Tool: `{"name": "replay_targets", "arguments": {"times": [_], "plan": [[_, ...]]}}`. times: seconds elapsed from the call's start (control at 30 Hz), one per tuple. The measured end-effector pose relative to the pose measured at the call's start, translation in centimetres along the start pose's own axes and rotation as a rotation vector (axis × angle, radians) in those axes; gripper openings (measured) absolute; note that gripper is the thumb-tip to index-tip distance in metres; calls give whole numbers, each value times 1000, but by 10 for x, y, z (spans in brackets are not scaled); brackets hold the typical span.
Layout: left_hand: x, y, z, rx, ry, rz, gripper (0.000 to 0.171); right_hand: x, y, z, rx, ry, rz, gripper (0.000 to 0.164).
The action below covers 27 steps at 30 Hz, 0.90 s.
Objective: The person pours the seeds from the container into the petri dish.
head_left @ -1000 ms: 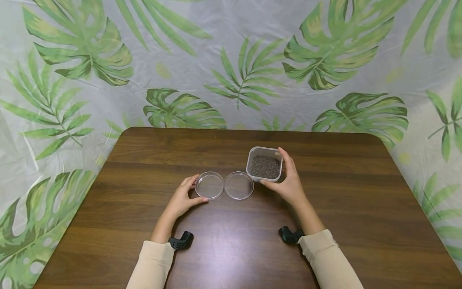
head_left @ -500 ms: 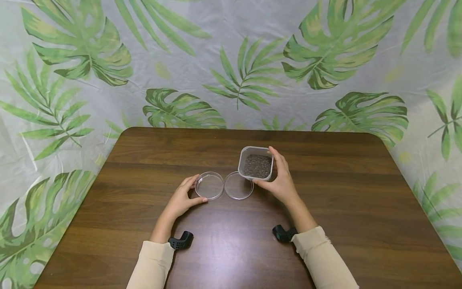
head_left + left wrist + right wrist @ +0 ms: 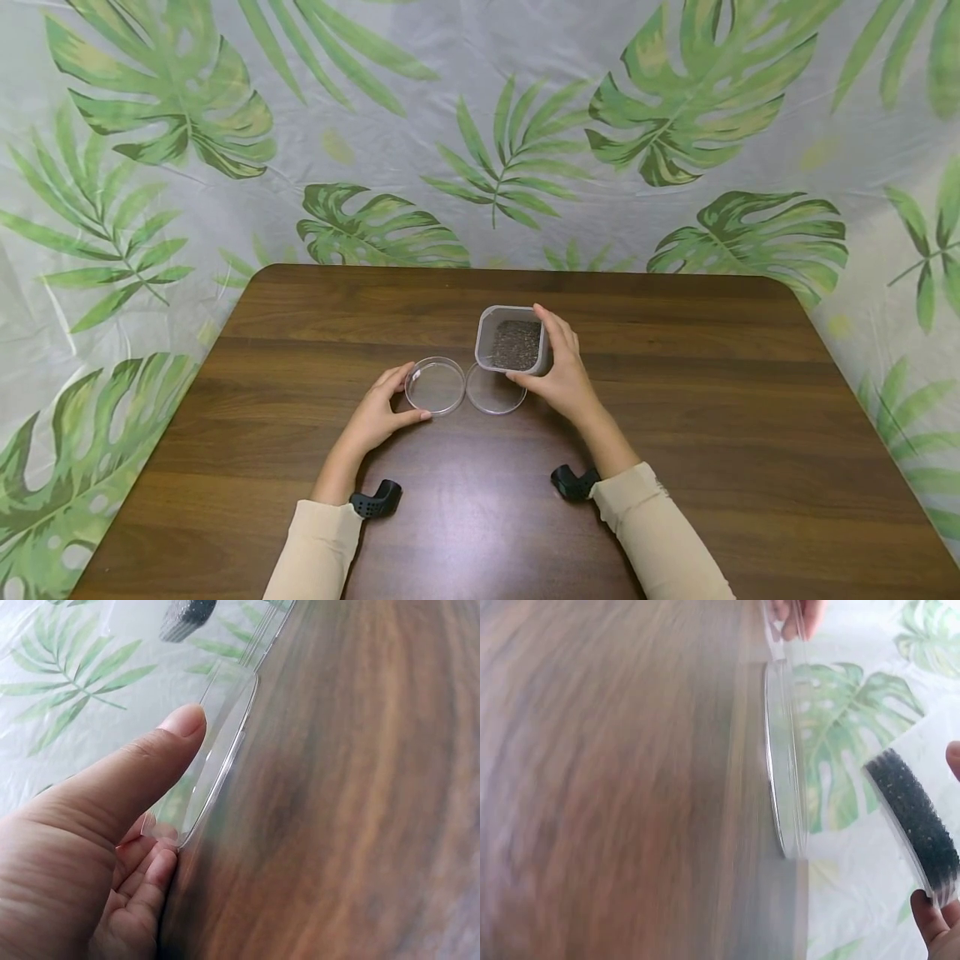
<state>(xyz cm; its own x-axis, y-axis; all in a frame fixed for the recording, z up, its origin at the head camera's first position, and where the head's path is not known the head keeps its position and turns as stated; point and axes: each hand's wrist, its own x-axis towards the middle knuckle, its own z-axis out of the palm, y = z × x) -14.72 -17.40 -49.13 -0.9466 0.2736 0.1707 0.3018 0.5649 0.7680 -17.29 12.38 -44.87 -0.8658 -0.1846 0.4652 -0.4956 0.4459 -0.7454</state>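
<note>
My left hand point(image 3: 375, 419) holds the left clear petri dish point(image 3: 435, 387) by its outer edge, thumb in front and fingers behind. Beside it, rims touching or nearly so, lies a second petri dish point(image 3: 495, 398) on the table. With thumb and fingers on opposite sides, my right hand point(image 3: 567, 385) grips a square translucent plastic tub point(image 3: 486, 332). Dark fine grains point(image 3: 516, 346), perhaps soil or seeds, cover its bottom. The tub is raised over the back part of the second dish, hiding it. In the right wrist view the tub's dark contents point(image 3: 915, 817) appear tilted, above the dish point(image 3: 784, 761).
Both dishes stand on a brown wood-grain table point(image 3: 480, 500). A leaf-print cloth point(image 3: 525, 125) hangs behind the table's far edge. Black wrist cameras point(image 3: 377, 499) sit on both wrists, beside beige sleeves point(image 3: 667, 525).
My right hand has carried the tub leftward, from beside the second dish to over its back part. The left hand and both dishes have stayed in place.
</note>
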Motion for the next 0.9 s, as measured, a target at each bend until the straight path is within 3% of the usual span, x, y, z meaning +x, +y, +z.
{"name": "replay_targets", "arguments": {"times": [0.5,0.9], "plan": [[1,-2,0,-8,-4,-1,82,6,-7,14,-101,-19,-116,101],[1,-3,1,-47,-20,-45,80,7,-8,24,-118,-49,-150,98]]}}
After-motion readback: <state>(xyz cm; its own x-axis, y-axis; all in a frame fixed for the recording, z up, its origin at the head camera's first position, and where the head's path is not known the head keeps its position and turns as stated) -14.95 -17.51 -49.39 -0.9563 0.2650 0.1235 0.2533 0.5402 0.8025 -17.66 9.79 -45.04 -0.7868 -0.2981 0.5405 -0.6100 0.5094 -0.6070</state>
